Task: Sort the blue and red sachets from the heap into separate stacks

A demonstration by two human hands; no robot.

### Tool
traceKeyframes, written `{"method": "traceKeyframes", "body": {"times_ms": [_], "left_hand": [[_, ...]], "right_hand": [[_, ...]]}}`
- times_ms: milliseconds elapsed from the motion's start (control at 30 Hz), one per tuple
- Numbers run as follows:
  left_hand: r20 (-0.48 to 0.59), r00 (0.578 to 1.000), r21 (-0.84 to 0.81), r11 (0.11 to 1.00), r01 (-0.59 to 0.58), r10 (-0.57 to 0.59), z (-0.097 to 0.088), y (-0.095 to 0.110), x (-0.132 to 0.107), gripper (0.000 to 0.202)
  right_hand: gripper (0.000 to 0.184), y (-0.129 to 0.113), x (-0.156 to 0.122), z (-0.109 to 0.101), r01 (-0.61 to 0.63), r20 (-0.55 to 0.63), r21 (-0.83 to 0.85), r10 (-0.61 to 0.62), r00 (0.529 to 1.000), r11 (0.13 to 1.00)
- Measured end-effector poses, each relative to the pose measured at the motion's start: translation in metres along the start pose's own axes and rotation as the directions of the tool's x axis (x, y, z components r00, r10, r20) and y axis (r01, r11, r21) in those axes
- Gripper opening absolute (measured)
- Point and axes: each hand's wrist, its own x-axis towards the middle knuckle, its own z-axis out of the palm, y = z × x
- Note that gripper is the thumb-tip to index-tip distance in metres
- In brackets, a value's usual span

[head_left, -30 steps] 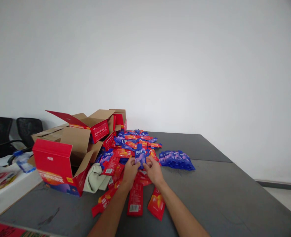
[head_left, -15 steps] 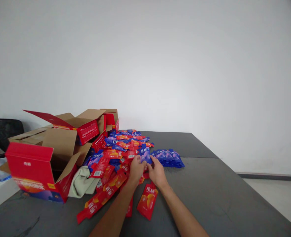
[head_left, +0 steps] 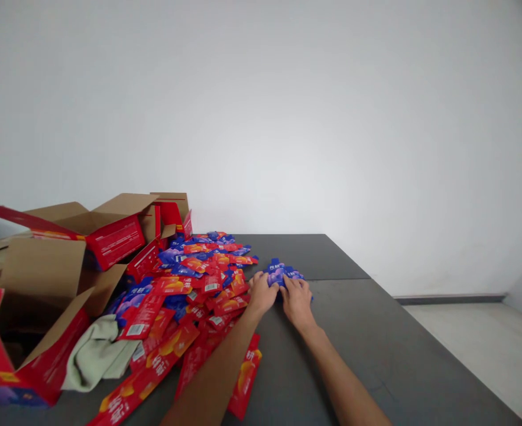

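A small stack of blue sachets (head_left: 282, 272) lies on the dark grey table (head_left: 376, 343), right of a big heap of red and blue sachets (head_left: 190, 284). My left hand (head_left: 261, 294) and my right hand (head_left: 297, 299) rest side by side on the near edge of the blue stack. The fingers of both are curled over the top blue sachet and press it onto the stack. Their fingertips are partly hidden by the sachets.
Open red and brown cardboard boxes (head_left: 43, 278) crowd the left side of the table. A pale green cloth (head_left: 96, 355) lies in front of them. Loose red sachets (head_left: 243, 378) lie near my forearms. A white wall stands behind; the floor (head_left: 473, 337) shows at right.
Both hands have carried one blue sachet from the mixed heap rightward and set it on the blue stack. The view has swung to the right, shifting the boxes left.
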Motion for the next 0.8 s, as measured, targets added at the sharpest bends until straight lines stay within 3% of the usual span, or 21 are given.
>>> {"method": "traceKeyframes", "body": {"times_ms": [200, 400, 633, 800], "left_hand": [[0.081, 0.997, 0.024, 1.000, -0.018, 0.016, 0.019, 0.019, 0.010, 0.052], [0.113, 0.991, 0.098, 0.992, -0.084, 0.072, 0.040, 0.033, 0.006, 0.049], [0.120, 0.990, 0.254, 0.962, -0.104, 0.075, 0.054, 0.035, -0.002, 0.050], [0.112, 0.990, 0.318, 0.941, -0.117, 0.085, 0.054, 0.035, -0.005, 0.054]], "right_hand": [[0.044, 0.025, 0.006, -0.001, -0.052, -0.002, -0.029, 0.052, 0.999, 0.998], [0.043, 0.048, 0.005, -0.001, -0.125, 0.036, -0.047, 0.127, 0.991, 0.991], [0.046, 0.053, 0.003, 0.005, -0.186, 0.139, -0.045, 0.191, 0.972, 0.982], [0.048, 0.054, 0.002, 0.008, -0.204, 0.145, -0.019, 0.204, 0.968, 0.979]]}}
